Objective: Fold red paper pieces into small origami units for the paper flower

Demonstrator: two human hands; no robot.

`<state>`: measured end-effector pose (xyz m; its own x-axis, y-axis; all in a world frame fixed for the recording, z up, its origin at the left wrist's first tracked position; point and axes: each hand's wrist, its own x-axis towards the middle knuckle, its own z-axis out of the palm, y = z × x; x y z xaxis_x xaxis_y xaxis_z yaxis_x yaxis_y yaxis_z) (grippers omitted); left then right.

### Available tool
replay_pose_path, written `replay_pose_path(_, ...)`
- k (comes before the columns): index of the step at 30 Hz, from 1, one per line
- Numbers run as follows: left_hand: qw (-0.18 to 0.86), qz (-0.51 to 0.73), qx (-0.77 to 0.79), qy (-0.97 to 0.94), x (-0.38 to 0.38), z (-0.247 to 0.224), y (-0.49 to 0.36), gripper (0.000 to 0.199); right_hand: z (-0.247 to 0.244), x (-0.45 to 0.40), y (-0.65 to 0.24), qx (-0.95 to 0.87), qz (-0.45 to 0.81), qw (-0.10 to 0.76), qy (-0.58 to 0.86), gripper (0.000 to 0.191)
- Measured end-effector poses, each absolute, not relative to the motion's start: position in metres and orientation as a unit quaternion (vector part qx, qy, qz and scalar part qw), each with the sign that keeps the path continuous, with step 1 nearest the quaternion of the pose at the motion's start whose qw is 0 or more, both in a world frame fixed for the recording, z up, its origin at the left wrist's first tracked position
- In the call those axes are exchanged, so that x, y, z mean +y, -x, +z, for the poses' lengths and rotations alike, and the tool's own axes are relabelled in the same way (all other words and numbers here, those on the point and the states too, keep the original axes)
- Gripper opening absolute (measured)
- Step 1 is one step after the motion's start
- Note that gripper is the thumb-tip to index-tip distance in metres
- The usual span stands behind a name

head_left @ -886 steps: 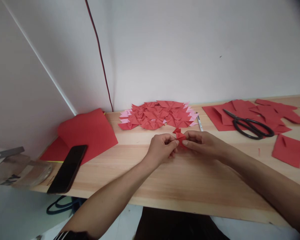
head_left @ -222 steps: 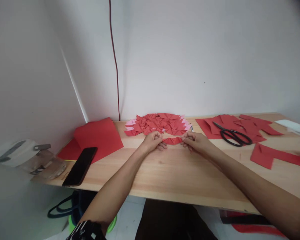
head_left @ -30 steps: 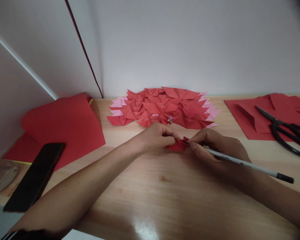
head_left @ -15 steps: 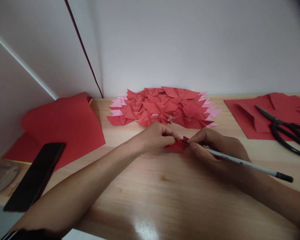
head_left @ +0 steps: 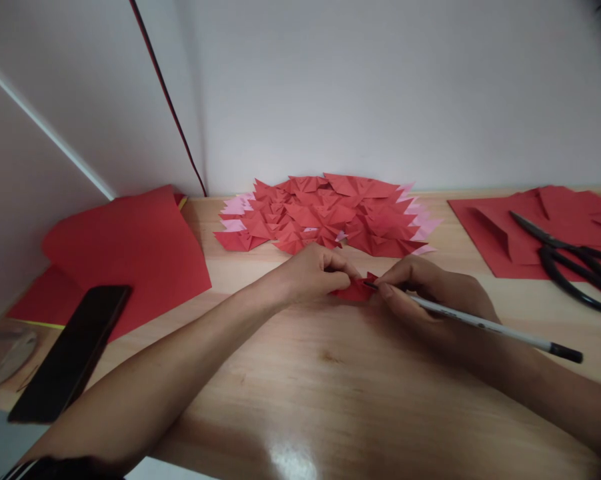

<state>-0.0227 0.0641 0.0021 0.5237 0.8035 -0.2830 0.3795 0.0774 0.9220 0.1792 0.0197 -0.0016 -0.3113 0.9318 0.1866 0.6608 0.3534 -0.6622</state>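
Observation:
My right hand [head_left: 425,293] grips a white pen [head_left: 485,325] with a black end, its tip touching a small folded red paper piece [head_left: 355,289] on the table. The fingers of my left hand [head_left: 315,272] are closed on the left part of that same paper, holding it against the wood. Part of the folded piece is hidden behind the fingers of both hands. Just beyond them spreads a heap of folded red and pink paper pieces [head_left: 325,213] with pointed tips.
Black-handled scissors [head_left: 555,243] rest on red paper sheets [head_left: 475,247] at the right. To the left, a black phone [head_left: 73,353] overlaps large red sheets [head_left: 135,247]. A clear container [head_left: 5,357] stands at the far left. Behind the table [head_left: 300,387] rises a white wall [head_left: 380,87].
The pen's rear end has shifted very slightly to the left and up. Both hands keep nearly the same position on the folded paper.

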Motion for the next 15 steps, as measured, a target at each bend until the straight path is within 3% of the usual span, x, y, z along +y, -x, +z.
replay_pose_path(15, 0.587, 0.189, 0.449, -0.647, 0.0648, 0.0028, 0.0224, 0.025, -0.0029, 0.0175, -0.1805, -0.749, 0.249, 0.286, 0.544, 0.014)
